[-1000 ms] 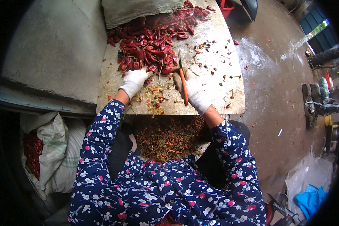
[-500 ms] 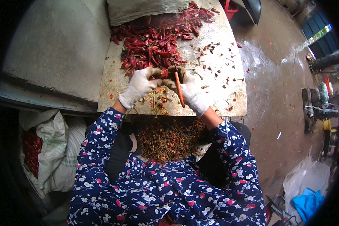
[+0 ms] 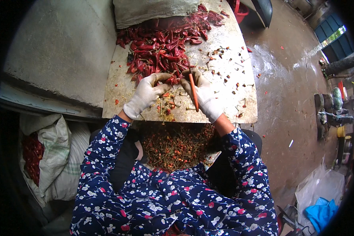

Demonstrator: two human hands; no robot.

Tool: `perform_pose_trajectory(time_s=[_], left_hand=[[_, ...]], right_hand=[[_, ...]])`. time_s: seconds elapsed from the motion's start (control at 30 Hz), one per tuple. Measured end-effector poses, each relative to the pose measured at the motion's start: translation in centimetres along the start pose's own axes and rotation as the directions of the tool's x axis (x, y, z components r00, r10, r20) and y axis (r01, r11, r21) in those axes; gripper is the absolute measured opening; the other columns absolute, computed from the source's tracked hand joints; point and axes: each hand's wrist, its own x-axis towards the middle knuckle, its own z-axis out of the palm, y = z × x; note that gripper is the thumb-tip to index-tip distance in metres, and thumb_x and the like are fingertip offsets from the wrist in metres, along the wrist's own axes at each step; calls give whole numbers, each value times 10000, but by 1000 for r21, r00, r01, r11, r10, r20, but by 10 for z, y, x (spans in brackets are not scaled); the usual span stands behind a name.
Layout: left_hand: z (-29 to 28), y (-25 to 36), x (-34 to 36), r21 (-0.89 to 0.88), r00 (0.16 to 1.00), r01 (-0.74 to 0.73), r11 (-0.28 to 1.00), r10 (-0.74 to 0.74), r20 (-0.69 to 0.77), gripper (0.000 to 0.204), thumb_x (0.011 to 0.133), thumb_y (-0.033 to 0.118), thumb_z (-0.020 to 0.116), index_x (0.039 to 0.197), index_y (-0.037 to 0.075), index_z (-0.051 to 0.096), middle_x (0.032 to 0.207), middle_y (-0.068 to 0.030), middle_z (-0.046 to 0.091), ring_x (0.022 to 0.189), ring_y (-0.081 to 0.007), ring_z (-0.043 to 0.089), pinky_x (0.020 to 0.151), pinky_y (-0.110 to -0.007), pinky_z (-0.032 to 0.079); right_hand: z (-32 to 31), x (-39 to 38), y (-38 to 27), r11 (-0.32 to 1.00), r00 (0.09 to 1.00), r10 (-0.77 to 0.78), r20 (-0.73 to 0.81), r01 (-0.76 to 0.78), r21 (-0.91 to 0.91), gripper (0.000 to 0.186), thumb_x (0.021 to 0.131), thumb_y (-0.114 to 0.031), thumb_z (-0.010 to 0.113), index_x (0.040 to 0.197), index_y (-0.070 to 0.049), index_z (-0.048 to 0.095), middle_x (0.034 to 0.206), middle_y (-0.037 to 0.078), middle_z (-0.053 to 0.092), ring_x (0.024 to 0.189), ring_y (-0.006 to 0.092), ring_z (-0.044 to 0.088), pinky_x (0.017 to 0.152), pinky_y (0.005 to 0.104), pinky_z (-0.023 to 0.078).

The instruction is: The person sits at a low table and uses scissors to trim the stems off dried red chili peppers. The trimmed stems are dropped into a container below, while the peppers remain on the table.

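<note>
A pile of dried red chilies (image 3: 161, 47) covers the upper part of a pale worn board (image 3: 240, 100). My left hand (image 3: 145, 94), in a dirty white glove, pinches a red chili (image 3: 171, 80) at the pile's lower edge. My right hand (image 3: 202, 92), also gloved, grips orange-handled scissors (image 3: 194, 92), their dark blade pointing up, its fingers beside that chili. Loose stems and caps (image 3: 224, 63) lie scattered on the board's right side, with yellow seeds (image 3: 167, 114) below my hands.
Left stands a grey concrete slab (image 3: 59, 51); below it, sacks (image 3: 51, 173) hold red chilies. A heap of stems (image 3: 173, 145) lies between my legs. A red bucket (image 3: 238, 11) stands at the top right. The wet floor (image 3: 287, 98) has clutter and blue plastic (image 3: 320, 210) along the right.
Over the last second my left hand moved toward my right one, and both now meet around a chili. The scissors stay in my right hand, shifted slightly.
</note>
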Motion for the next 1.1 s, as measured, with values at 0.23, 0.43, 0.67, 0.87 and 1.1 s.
perform_pose_trajectory(time_s=[0.23,0.43,0.67,0.87,1.1], left_hand=[[1,0,3,-201,994,-59,978,38,-107,364,938,28,692,1285,-51,612,1116,-92,720,992,-115,680,882,-233,541],[5,-3,1,18,983,6,1000,-3,-182,274,956,49,679,1209,-46,642,1048,-80,721,858,-89,683,749,-213,553],[-11,-2,2,-155,977,151,976,-171,-125,357,942,59,711,1261,-23,573,1040,-87,714,856,-120,692,749,-218,563],[-23,-2,35,799,973,11,601,180,-148,367,943,228,698,1272,71,657,1137,-121,732,950,-210,734,819,-331,582],[-4,-36,82,959,952,-283,29,-110,284,603,864,107,662,1411,345,571,1156,-110,618,1028,-306,680,827,-417,577]], right_hand=[[-4,-18,-3,715,965,-195,173,261,-649,310,992,-303,566,1141,-55,677,934,220,690,838,412,679,744,453,547],[5,-14,-8,917,987,63,146,0,-399,321,993,-344,574,1070,-53,685,833,160,703,744,306,679,688,414,539],[-37,12,-34,704,952,237,-194,-30,710,238,994,-234,551,1107,-26,574,750,0,560,696,139,607,683,320,532],[-17,-4,-7,644,932,361,27,-270,716,408,984,-343,597,1207,-5,549,936,86,621,813,229,643,785,425,555],[-35,21,-2,703,951,295,-91,-151,695,475,981,-330,620,1297,17,538,894,74,598,754,197,624,728,371,570]])
